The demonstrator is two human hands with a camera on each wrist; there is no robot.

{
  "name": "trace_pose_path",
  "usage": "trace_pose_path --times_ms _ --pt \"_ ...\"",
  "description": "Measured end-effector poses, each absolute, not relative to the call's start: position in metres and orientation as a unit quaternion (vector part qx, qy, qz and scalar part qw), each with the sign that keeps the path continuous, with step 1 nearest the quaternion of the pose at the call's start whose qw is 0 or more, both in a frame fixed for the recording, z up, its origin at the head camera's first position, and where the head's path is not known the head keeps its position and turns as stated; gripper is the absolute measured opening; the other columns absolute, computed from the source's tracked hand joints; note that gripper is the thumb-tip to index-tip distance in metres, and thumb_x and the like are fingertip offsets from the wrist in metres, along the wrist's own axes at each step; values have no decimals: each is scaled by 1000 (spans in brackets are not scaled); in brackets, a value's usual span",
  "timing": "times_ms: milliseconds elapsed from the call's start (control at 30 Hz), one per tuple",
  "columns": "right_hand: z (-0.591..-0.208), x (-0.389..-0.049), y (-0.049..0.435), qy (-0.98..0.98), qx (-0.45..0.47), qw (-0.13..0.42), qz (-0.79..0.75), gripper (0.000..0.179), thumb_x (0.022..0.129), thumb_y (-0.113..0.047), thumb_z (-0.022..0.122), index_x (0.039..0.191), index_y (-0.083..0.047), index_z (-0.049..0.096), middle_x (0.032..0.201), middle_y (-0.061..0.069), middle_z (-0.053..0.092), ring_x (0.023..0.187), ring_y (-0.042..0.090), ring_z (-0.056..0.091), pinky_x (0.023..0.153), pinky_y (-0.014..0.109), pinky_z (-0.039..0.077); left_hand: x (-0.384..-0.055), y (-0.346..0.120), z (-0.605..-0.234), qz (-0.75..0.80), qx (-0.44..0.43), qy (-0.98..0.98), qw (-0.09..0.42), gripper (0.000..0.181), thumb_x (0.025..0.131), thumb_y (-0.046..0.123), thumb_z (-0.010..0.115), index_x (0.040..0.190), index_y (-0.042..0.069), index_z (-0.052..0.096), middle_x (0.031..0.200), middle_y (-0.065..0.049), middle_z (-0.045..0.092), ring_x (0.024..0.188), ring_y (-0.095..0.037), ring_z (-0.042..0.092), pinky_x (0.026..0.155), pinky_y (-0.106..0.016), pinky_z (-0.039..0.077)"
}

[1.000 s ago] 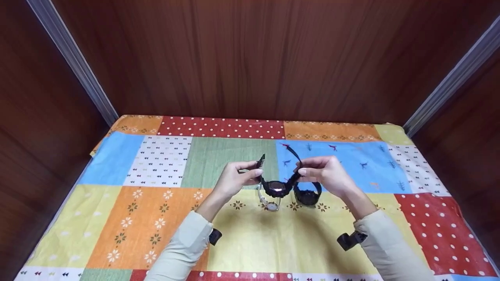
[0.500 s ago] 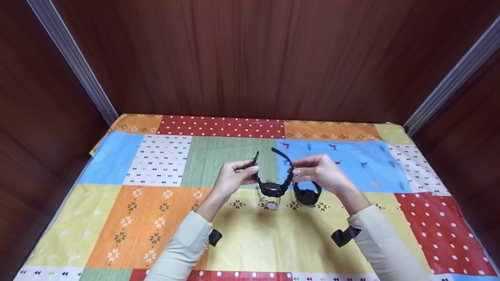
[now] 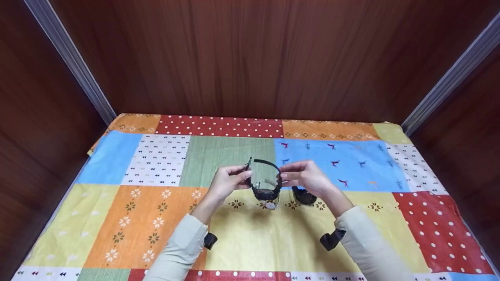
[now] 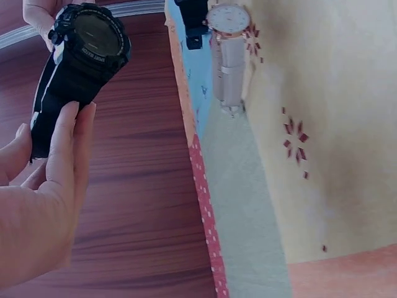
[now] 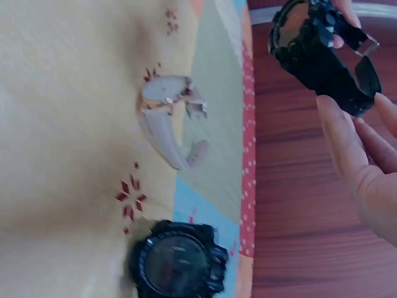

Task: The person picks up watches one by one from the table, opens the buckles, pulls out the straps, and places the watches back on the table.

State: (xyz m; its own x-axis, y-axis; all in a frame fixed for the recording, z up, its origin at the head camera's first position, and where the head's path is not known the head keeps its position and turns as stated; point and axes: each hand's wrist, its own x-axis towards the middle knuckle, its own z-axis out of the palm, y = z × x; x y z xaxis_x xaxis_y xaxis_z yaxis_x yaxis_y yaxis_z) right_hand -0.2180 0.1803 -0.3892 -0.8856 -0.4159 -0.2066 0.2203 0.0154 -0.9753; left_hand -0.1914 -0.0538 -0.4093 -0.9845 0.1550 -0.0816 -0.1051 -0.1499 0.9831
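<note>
Both hands hold a black wristwatch [image 3: 266,194] above the cloth, its strap unfastened and bent into a near loop. My left hand [image 3: 227,181] pinches the buckle side of the strap between thumb and fingers; the left wrist view shows the round dial of this black wristwatch [image 4: 96,36] facing outward. On the other strap half, my right hand [image 3: 306,177] pinches with thumb and fingers. Below lies a watch with a pale strap and white dial [image 3: 270,204], partly covered by the held one. A second black watch [image 3: 304,196] rests on the cloth near the right wrist.
A patchwork-patterned tablecloth [image 3: 164,230] covers the table. Dark wood panels [image 3: 250,58] stand behind it and at both sides, with metal strips in the corners. A small black camera sits on each wrist [image 3: 332,239].
Both hands have moved a little to the left with the black wristwatch. The right hand has come closer to the left, and the strap's free end has curled inward toward the buckle.
</note>
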Motion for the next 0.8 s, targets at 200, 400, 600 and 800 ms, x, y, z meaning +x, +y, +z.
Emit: trace_pose_path --times_ms 200,400,600,800 --pt "-406 -219 167 660 -68 237 -709 31 83 11 54 111 22 48 90 20 64 83 26 64 82 42 49 -191 -63 -423 750 -4 654 99 38 87 1 59 119 -16 49 107 -27 58 74 -21 64 70 -31 53" --pt "-422 -219 153 672 -55 242 -698 31 84 10 53 112 23 47 88 17 64 80 25 64 81 41 50 -190 -73 -437 745 -36 659 99 34 87 1 59 115 -16 52 105 -28 58 75 -20 63 70 -33 53" --pt "-432 -219 139 670 -48 253 -697 31 85 12 50 112 25 44 95 30 59 79 25 64 81 42 50 -190 -83 -446 733 -72 667 107 32 86 2 59 113 -15 54 102 -28 57 74 -26 64 67 -32 54" --pt "-438 -219 129 668 -39 274 -690 29 85 13 49 112 23 47 96 28 59 81 25 63 85 42 47 -189 -92 -454 725 -90 674 110 29 88 2 58 110 -16 55 96 -24 59 71 -21 62 63 -29 54"
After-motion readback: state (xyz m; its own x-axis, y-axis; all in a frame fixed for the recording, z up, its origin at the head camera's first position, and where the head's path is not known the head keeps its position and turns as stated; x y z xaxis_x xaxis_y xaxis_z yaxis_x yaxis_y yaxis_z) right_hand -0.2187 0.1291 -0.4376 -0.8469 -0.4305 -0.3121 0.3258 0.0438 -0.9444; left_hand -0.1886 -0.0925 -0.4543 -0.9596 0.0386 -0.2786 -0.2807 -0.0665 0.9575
